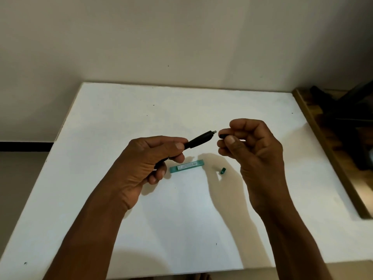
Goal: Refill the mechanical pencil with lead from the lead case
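Note:
My left hand [149,158] grips a black mechanical pencil [198,140] above the white table, its rear end pointing up and right with a small grey stub showing at the tip. My right hand [252,150] pinches a small black pencil cap [223,136] between thumb and fingers, a short gap away from the pencil's end. Below the hands, a green lead case [186,166] lies flat on the table. Its small green lid [222,170] lies apart, to the case's right.
The white table [181,219] has its front edge near the bottom of the view and a wall behind it. A wooden frame [331,154] with dark objects runs along the table's right side.

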